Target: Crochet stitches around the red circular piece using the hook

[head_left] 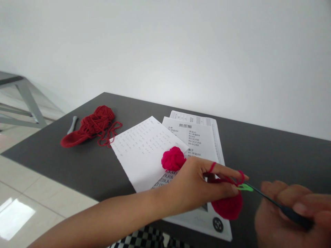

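My left hand pinches a round crimson crocheted piece, with crimson yarn looped around its index finger. A bright green stitch marker sits at the piece's upper edge, by my left fingertips. My right hand, somewhat blurred, grips the dark handle of a crochet hook; the hook's thin shaft reaches to the top of the piece, where its tip is hidden by yarn and fingers. A crimson yarn ball rests on the papers just behind my left wrist.
A handwritten sheet overlaps printed pattern pages on the dark table. At the left lie dark red yarn with a crocheted piece and a grey tool. A white wall stands behind; a metal-framed table is far left.
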The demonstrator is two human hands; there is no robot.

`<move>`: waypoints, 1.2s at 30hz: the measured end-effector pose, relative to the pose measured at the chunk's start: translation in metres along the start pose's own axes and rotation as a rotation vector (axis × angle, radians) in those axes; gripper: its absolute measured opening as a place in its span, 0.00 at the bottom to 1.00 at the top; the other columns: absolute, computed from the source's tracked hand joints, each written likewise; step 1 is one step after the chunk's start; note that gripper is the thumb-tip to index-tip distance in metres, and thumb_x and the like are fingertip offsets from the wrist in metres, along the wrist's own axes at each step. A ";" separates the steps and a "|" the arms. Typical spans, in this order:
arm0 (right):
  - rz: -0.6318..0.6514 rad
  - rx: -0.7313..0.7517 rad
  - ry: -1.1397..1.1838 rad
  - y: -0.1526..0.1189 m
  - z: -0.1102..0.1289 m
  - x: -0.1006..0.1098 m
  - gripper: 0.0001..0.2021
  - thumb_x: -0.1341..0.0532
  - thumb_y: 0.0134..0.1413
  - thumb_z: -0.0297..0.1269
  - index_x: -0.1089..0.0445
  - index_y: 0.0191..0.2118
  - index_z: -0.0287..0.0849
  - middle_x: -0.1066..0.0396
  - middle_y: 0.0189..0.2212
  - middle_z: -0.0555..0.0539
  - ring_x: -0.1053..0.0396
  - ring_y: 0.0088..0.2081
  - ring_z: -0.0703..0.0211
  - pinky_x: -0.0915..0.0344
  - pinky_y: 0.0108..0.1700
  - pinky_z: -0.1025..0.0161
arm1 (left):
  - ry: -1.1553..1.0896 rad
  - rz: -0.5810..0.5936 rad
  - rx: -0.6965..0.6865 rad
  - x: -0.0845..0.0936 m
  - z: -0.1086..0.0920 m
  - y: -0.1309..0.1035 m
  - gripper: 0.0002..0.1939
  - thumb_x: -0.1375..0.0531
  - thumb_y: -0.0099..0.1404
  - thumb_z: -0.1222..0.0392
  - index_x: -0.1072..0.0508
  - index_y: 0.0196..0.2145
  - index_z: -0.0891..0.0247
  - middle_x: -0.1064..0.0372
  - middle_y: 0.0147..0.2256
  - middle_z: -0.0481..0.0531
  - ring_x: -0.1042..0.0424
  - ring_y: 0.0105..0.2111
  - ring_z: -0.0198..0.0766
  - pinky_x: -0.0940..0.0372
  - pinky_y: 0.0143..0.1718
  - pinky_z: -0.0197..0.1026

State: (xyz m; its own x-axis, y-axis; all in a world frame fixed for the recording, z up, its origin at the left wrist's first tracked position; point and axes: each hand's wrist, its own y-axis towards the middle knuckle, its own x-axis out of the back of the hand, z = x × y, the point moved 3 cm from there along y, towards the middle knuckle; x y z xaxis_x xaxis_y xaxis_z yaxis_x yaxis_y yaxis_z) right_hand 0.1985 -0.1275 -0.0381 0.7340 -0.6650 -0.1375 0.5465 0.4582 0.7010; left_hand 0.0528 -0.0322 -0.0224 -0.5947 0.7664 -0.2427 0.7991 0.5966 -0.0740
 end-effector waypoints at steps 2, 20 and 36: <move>-0.102 -0.066 0.042 0.000 0.006 -0.007 0.19 0.36 0.63 0.41 0.43 0.26 0.39 0.51 0.22 0.53 0.52 0.21 0.67 0.51 0.25 0.62 | 0.008 0.009 0.007 0.000 -0.001 -0.001 0.17 0.32 0.58 0.58 0.19 0.46 0.63 0.20 0.40 0.54 0.26 0.32 0.34 0.32 0.30 0.33; 0.249 -0.062 -0.098 0.004 0.019 -0.027 0.10 0.34 0.61 0.40 0.28 0.32 0.39 0.34 0.29 0.46 0.35 0.31 0.59 0.41 0.28 0.65 | -0.170 0.083 0.112 0.001 -0.002 0.003 0.72 0.26 0.46 0.71 0.75 0.70 0.51 0.28 0.27 0.43 0.28 0.26 0.31 0.33 0.32 0.35; 0.348 -0.337 0.068 0.001 0.004 -0.024 0.03 0.32 0.55 0.33 0.22 0.37 0.47 0.33 0.31 0.47 0.32 0.29 0.62 0.36 0.26 0.71 | -0.102 -0.045 0.009 0.004 0.000 0.004 0.67 0.28 0.50 0.69 0.70 0.70 0.50 0.34 0.32 0.41 0.36 0.25 0.25 0.39 0.25 0.28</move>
State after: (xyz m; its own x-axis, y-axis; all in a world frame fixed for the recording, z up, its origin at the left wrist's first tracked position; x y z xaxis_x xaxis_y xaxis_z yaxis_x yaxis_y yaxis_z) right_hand 0.1801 -0.1135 -0.0317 0.9149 -0.4034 0.0118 0.3555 0.8194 0.4497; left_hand 0.0537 -0.0267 -0.0240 -0.6185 0.7102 -0.3361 0.7727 0.6274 -0.0962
